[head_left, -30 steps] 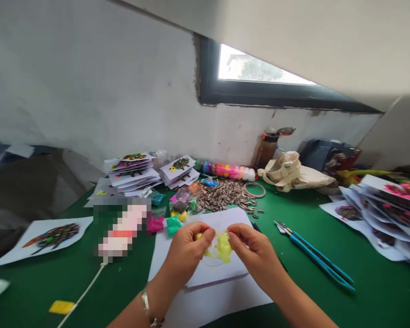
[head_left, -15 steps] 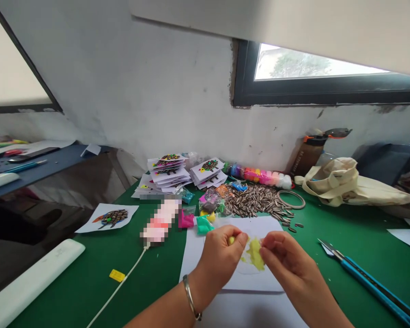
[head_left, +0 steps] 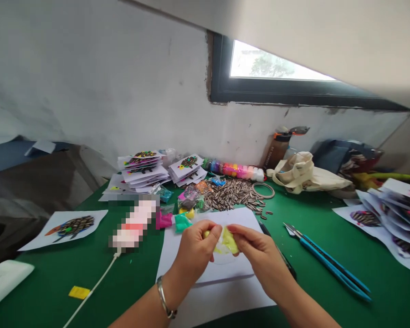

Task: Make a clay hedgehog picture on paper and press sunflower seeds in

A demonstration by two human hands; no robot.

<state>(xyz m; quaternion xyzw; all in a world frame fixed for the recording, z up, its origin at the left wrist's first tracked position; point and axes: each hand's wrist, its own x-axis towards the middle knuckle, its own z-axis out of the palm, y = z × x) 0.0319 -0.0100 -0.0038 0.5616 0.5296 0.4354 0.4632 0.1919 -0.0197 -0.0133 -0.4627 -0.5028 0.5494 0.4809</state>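
Note:
My left hand (head_left: 196, 241), with a silver bangle at its wrist, is closed, with a small lump of yellow clay (head_left: 206, 234) showing at its curled fingers. Between both hands is a thin clear bag with yellow clay (head_left: 229, 241) smeared inside. My right hand (head_left: 256, 248) pinches the right side of this bag. Beneath my hands lies white paper (head_left: 172, 264) with a faint drawn outline, partly hidden. Just beyond it are small bags of green clay (head_left: 182, 223) and pink clay (head_left: 164, 220), and a heap of striped sunflower seeds (head_left: 230, 195).
Blue-handled tweezers (head_left: 331, 264) lie at right, with a dark pen (head_left: 287, 262) nearer my right arm. Seed-picture stacks (head_left: 145, 173) stand at back left and more cards (head_left: 392, 214) at far right. A tape ring (head_left: 263, 190), cloth bag (head_left: 302, 173) and bottle (head_left: 276, 150) line the back.
My view has turned to the right, so the table things appear farther left. My hands have come closer together around the clear bag, and the yellow clay in it looks more bunched.

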